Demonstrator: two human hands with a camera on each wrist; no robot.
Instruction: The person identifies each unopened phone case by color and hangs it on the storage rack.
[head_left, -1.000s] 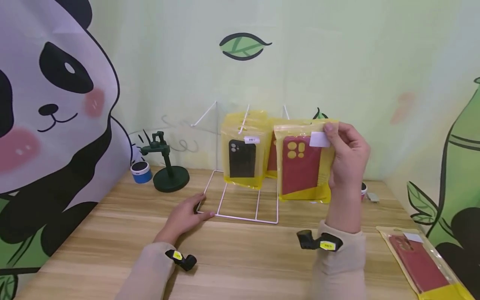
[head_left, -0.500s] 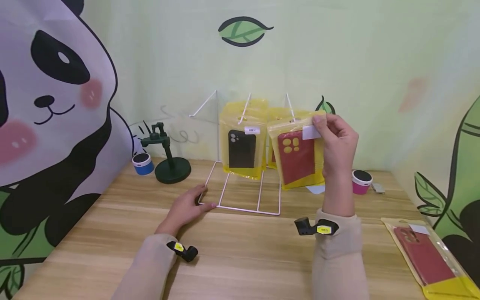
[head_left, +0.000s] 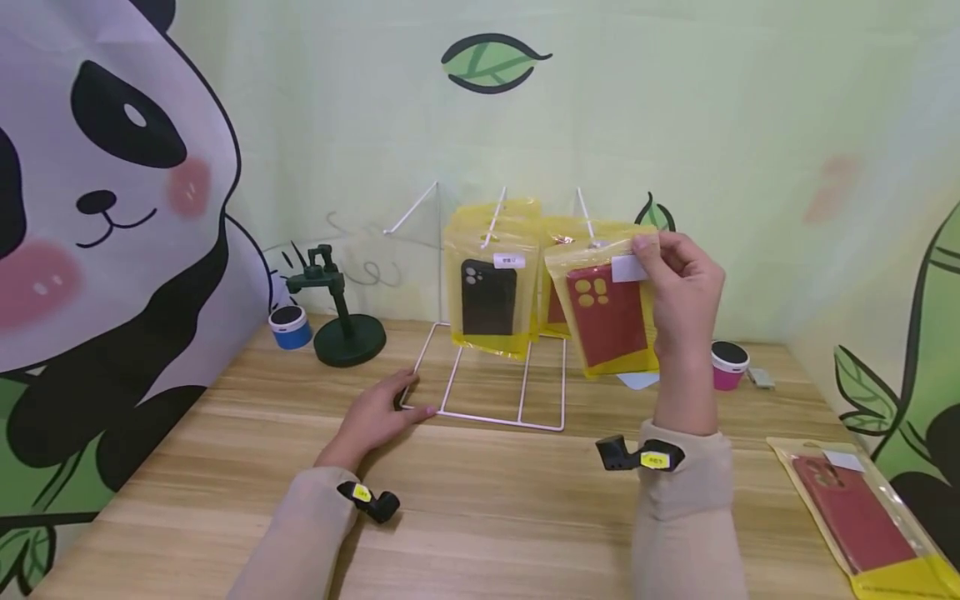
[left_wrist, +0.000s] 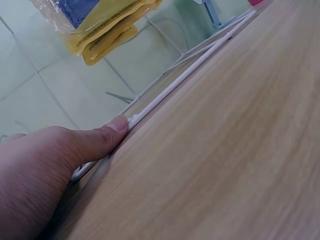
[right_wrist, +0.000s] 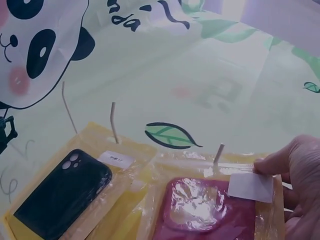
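My right hand (head_left: 686,283) pinches the top right corner of a yellow-edged clear bag (head_left: 651,329) holding a red phone case (head_left: 611,321). The bag hangs tilted, its top edge at the tip of the right hook (head_left: 585,212) of a white wire rack (head_left: 502,420). In the right wrist view, that hook tip (right_wrist: 218,155) shows at the bag's top. Another bag with a black phone case (head_left: 487,296) hangs on the middle hook. My left hand (head_left: 375,417) rests at the rack's front left corner, with the thumb (left_wrist: 102,140) pressed on the front bar.
More yellow bags (head_left: 555,225) hang behind. A bagged red phone case (head_left: 855,508) lies on the table at right. A dark green stand (head_left: 348,337) and blue speaker-like cylinder (head_left: 290,329) stand left, a pink one (head_left: 727,367) right. The left hook (head_left: 411,207) is bare.
My right hand has brought the bagged red phone case leftward and back to the right hook, whose tip now shows at the bag's top. The left hand stays at the rack's corner.
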